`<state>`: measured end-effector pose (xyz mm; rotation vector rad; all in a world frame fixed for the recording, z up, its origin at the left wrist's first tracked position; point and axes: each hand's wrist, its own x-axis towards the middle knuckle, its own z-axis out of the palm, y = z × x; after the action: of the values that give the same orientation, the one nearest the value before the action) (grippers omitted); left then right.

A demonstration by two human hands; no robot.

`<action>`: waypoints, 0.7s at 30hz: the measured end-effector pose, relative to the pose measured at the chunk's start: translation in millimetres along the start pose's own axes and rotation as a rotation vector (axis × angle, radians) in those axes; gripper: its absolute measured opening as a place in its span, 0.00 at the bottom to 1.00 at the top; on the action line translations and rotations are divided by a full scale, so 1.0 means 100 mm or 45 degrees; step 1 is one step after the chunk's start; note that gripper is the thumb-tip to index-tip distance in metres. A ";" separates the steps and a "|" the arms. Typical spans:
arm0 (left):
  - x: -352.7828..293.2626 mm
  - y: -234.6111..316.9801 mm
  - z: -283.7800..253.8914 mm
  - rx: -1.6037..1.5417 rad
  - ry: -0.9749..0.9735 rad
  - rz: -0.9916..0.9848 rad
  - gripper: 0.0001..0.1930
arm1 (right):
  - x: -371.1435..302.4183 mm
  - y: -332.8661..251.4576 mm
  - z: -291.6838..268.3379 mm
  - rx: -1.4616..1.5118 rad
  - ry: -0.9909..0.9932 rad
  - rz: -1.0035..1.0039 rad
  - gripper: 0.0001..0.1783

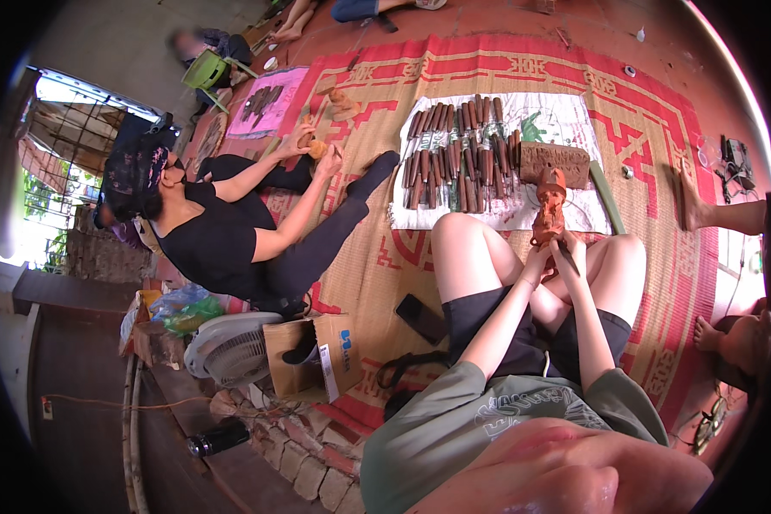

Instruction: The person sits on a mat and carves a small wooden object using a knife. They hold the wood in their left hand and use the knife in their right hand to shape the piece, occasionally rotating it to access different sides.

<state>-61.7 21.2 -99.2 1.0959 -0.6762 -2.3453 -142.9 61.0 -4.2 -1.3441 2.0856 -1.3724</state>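
A reddish-brown carved wooden figure stands out ahead of my knees, its top end against a brown wooden block. My left hand is closed around the figure's near end. Beside it, my right hand is closed on a slim dark carving tool, close to the same end of the figure. The fingers of both hands partly hide each other, and the tool's tip cannot be made out. Left of the block, several rows of wooden-handled carving tools lie on a white cloth.
A co-worker in black sits at the left, holding a small light-wood carving. A green strip lies right of the block. Nearer are a phone, a cardboard box and a grey fan. Another person's foot rests at right.
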 end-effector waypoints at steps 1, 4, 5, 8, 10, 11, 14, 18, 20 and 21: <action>0.00 -0.01 -0.02 0.006 0.019 0.006 0.08 | -0.07 0.00 0.01 -0.003 -0.061 0.064 0.07; 0.00 -0.01 -0.07 -0.018 0.001 0.002 0.08 | -0.11 -0.11 -0.03 -0.057 -0.131 0.029 0.07; -0.02 0.00 -0.04 -0.033 -0.038 0.016 0.08 | -0.08 -0.08 -0.03 -0.043 -0.065 0.024 0.07; -0.05 0.06 0.03 -0.002 -0.040 -0.002 0.08 | 0.02 0.03 0.01 0.058 0.016 0.116 0.08; -0.09 0.08 0.06 0.060 0.011 0.005 0.09 | -0.03 0.08 -0.02 -0.032 0.010 -0.030 0.07; -0.11 0.09 0.07 0.091 0.036 0.008 0.09 | -0.06 0.11 -0.03 -0.078 0.008 -0.103 0.07; -0.05 0.06 -0.01 0.072 -0.036 0.009 0.10 | -0.09 0.10 -0.03 -0.063 -0.105 0.084 0.07; -0.01 0.03 0.01 -0.008 -0.060 -0.002 0.09 | -0.02 0.09 -0.03 -0.051 0.005 0.006 0.08; 0.02 -0.01 -0.02 0.042 -0.022 -0.001 0.09 | -0.04 0.06 -0.03 -0.079 -0.032 0.027 0.07; 0.04 -0.02 -0.07 0.066 0.004 0.004 0.09 | -0.09 0.02 -0.04 -0.069 -0.090 0.053 0.07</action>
<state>-59.0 19.2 -106.6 1.1196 -0.7409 -2.3354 -142.3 70.5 -5.9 -1.3423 2.1066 -1.2416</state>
